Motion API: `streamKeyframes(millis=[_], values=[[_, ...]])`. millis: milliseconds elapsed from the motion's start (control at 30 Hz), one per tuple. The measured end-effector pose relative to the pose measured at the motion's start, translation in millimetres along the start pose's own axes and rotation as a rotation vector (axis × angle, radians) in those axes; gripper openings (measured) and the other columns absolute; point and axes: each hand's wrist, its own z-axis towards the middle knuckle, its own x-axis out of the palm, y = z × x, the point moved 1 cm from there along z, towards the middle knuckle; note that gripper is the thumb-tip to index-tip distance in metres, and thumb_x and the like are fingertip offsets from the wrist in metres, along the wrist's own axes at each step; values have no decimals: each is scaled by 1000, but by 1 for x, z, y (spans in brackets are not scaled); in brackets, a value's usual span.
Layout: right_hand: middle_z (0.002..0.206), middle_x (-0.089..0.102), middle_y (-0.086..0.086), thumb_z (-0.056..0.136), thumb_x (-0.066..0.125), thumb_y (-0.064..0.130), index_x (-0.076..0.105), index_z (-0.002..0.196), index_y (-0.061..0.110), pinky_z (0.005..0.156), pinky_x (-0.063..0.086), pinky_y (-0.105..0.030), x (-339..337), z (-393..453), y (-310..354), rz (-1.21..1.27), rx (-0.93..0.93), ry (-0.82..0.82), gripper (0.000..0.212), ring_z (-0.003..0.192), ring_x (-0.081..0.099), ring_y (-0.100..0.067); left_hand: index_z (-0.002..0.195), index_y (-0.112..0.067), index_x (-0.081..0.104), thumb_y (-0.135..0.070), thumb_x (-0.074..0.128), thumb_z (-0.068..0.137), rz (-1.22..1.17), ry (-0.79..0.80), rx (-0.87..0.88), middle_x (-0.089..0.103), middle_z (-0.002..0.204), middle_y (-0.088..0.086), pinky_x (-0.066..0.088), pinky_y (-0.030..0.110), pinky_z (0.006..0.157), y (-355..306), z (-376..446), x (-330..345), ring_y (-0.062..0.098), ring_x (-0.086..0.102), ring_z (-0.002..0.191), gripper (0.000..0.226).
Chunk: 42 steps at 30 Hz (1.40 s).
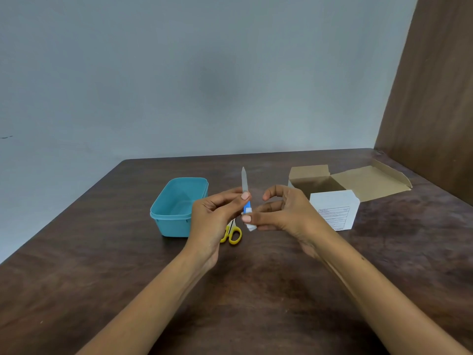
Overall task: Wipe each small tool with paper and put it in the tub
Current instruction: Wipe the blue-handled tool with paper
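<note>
Two bare forearms reach in from the bottom edge over a dark wooden table (102,278), whose near half lies bare. The left hand (215,216) pinches a nail file (244,187) between thumb and fingers at its blue handle, holding it upright above the table, its pale pointed blade rising clear of the fingers. The right hand (284,213) is loosely curled, its lower fingers gripping a small folded piece of white paper (250,226) against the base of the file's handle; thumb and forefinger arch apart above.

A teal plastic tub (176,208), open and empty, stands just left of the left hand. Yellow-handled scissors (233,234) lie on the table between the tub and the hands, their blades hidden behind the left hand. Right of the hands sits an open cardboard box (332,198), flaps spread toward a brown panel (435,98) at the table's right edge. The print on the box's white label is too small to read.
</note>
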Motion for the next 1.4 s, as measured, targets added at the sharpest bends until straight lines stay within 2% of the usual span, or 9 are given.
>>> streamKeyframes(millis=[267, 500, 567, 700, 900, 1033, 1167, 1300, 1400], values=[[74, 73, -15, 61, 85, 3, 50, 83, 12, 74, 60, -43, -2, 3, -4, 36, -81, -94, 41, 77, 72, -26, 89, -1, 74, -18, 69, 80, 7, 148, -91, 75, 89, 13, 55, 19, 63, -2, -4, 1, 19, 72, 81, 20], [72, 72, -14, 62, 82, -4, 52, 83, 8, 64, 60, -31, -2, 0, -4, -34, -8, 55, 39, 66, 71, -20, 92, -4, 73, -18, 65, 84, 16, 105, -60, 76, 92, 8, 59, 28, 75, -6, -2, -2, 18, 73, 86, 18], [75, 71, -17, 62, 83, -1, 52, 80, 9, 64, 60, -32, -3, 1, -3, -78, -27, 13, 37, 68, 71, -22, 92, -4, 72, -16, 64, 85, 43, 62, -15, 76, 91, 8, 59, 29, 73, -8, 0, -4, 19, 73, 84, 16], [74, 70, -15, 65, 82, 1, 56, 70, 8, 55, 56, -23, -18, 8, 1, -35, -160, -183, 27, 62, 69, -13, 89, -5, 70, -19, 64, 87, 167, 73, 2, 76, 77, 7, 53, 20, 50, -8, -2, -2, 18, 72, 62, 16], [82, 72, -4, 75, 76, 11, 71, 82, 10, 67, 58, -22, -20, 14, 1, 99, -161, -273, 9, 77, 69, -12, 91, 1, 69, -18, 62, 89, 265, 91, -53, 69, 58, 4, 44, 19, 40, -4, 0, -1, 13, 58, 42, 19], [87, 72, -5, 68, 83, 12, 69, 87, 12, 72, 58, -29, -22, 17, -3, 0, -191, -318, 24, 84, 70, -14, 90, -2, 70, -15, 61, 90, 314, 108, -42, 72, 65, 4, 44, 19, 41, -3, 0, -1, 12, 59, 45, 15], [92, 72, -7, 82, 69, 3, 66, 100, 12, 76, 58, -31, -22, 20, -6, -147, -255, -339, 21, 88, 70, -17, 91, -3, 71, -15, 62, 89, 337, 129, -34, 73, 67, 4, 44, 18, 42, -1, -1, -1, 12, 61, 46, 15], [84, 70, 6, 81, 69, 5, 69, 88, 18, 75, 53, -13, -16, 15, -2, -322, -360, -323, 14, 82, 67, -5, 89, -2, 71, -16, 63, 88, 341, 136, -10, 70, 62, 3, 42, 18, 40, 0, 0, -3, 12, 57, 43, 16], [80, 71, 7, 78, 73, 5, 72, 79, 17, 70, 50, -11, -11, 11, -2, -337, -424, -295, 12, 77, 67, -5, 88, -3, 71, -17, 63, 89, 350, 161, 14, 67, 61, 3, 41, 18, 39, 2, 0, -3, 12, 54, 42, 16]])
